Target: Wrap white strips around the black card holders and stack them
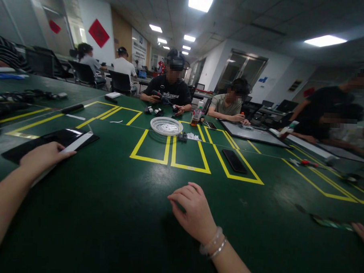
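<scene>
On the left of the green table, my left hand [44,159] is closed on the near edge of a flat, glossy black item [27,142] with a white strip [79,142]. My thumb lies along the strip, and the fingertips are partly hidden. What kind of item it is, I cannot make out. My right hand [193,211], with two bracelets at the wrist, is over bare tabletop in the lower middle. Its fingers are loosely bent with a small gap to the thumb, and nothing shows in them. A black phone [234,161] lies beyond it to the right.
Yellow tape outlines [150,161] mark the table [107,197]. A round white basket [166,131] stands mid-table, beside a small dark part [182,137] and a bottle [196,116]. Cables [30,94] lie far left. Co-workers sit opposite; another person's hand [361,233] enters at right.
</scene>
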Demonstrator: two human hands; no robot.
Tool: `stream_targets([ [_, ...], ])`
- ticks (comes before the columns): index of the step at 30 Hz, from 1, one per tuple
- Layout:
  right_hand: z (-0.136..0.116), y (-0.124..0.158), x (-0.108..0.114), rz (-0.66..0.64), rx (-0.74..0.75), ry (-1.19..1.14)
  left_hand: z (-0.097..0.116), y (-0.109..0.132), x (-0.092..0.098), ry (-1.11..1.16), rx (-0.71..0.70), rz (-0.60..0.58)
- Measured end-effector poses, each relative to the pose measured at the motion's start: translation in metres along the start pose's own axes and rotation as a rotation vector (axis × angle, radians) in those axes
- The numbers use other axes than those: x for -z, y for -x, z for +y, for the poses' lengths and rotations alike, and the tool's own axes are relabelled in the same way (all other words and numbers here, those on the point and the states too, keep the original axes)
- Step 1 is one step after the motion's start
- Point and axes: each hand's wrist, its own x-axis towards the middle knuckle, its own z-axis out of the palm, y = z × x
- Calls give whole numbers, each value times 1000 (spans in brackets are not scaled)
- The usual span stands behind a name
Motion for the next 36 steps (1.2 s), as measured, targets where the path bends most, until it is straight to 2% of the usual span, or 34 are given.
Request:
stream_targets([
  [2,0,0,0,-1,-3,-2,21,3,3,17,44,-45],
  [4,0,1,-1,-3,-5,-2,48,6,2,57,-18,-73],
  [8,1,1,-1,-30,-8,-5,113,23,-14,166,-326,-136],
  [12,-1,0,-1,-137,-13,-26,176,62,-33,335,-693,-321],
  [14,-3,-1,-2,-189,-28,-60,195,80,-36,400,-771,-389],
  [16,-3,-1,-2,-203,-56,-112,202,89,-36,399,-772,-404],
  [18,-1,-1,-2,-166,-94,-188,196,83,-36,359,-759,-375],
  [20,4,-2,-2,-78,-155,-292,176,65,-36,306,-710,-305],
  [22,11,-3,-3,49,-274,-431,146,40,-37,209,-581,-186],
  [24,19,-4,-2,186,-449,-621,110,16,-35,55,-386,-49],
  [26,24,-7,-2,315,-595,-831,72,0,-28,-49,-208,35],
  [29,29,-9,-1,490,-745,-1058,19,-9,-16,-108,8,47],
  [31,30,-10,0,546,-844,-1180,-8,-11,-12,-107,92,11],
  [33,30,-10,1,550,-939,-1305,-26,-13,-12,-98,136,5],
  [36,30,-10,1,538,-1015,-1448,-38,-18,-16,-103,171,13],
])
